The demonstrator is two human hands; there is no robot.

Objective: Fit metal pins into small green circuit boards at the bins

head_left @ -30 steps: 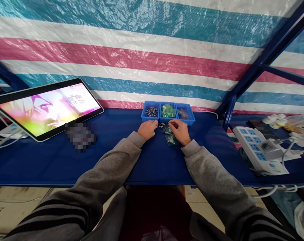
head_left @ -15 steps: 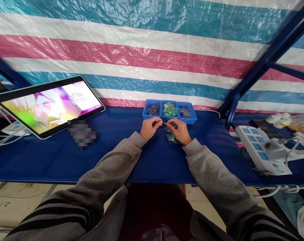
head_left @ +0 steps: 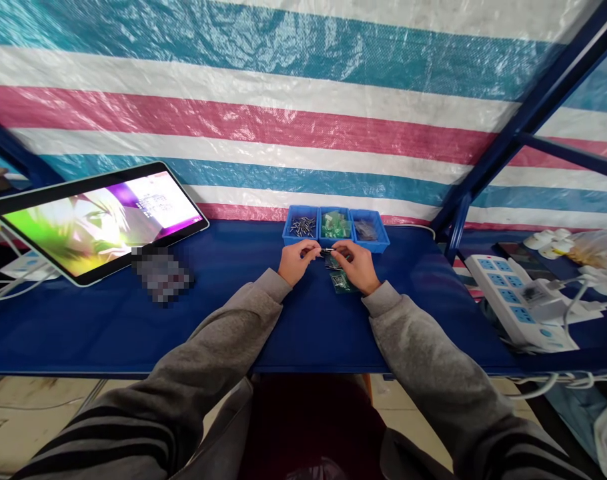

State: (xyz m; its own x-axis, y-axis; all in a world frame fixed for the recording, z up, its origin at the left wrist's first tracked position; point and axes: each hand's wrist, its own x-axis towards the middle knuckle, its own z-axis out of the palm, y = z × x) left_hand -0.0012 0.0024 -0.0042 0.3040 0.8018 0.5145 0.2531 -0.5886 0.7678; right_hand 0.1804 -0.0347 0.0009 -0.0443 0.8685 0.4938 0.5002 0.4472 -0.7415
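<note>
My left hand (head_left: pixel 298 260) and my right hand (head_left: pixel 356 265) meet in front of the blue bins, thumbs and forefingers pinched. Between the fingertips lies a slim metal rod-like piece (head_left: pixel 327 251), held from both ends; it is too small to tell its exact kind. Under and beside my right hand are small green packets (head_left: pixel 341 282) on the table, partly hidden by the fingers. Just behind the hands, the left blue bin (head_left: pixel 285 235) has several loose metal pieces (head_left: pixel 302 227). Green packets (head_left: pixel 336 225) fill the middle bin, and clear plastic bags (head_left: pixel 366 231) lie in the right one.
A tablet-like screen (head_left: pixel 98 220) leans on the left of the blue table (head_left: pixel 223 267), with a blurred-out item (head_left: pixel 163 275) before it. At right is a white power strip (head_left: pixel 513 300) with chargers and cables. A striped tarp (head_left: pixel 263 120) hangs behind, beside a blue frame post (head_left: pixel 503 140).
The camera has tilted up slightly, so the table and bins appear a little lower. Both hands keep their pinch on the metal piece, with only slight finger movement.
</note>
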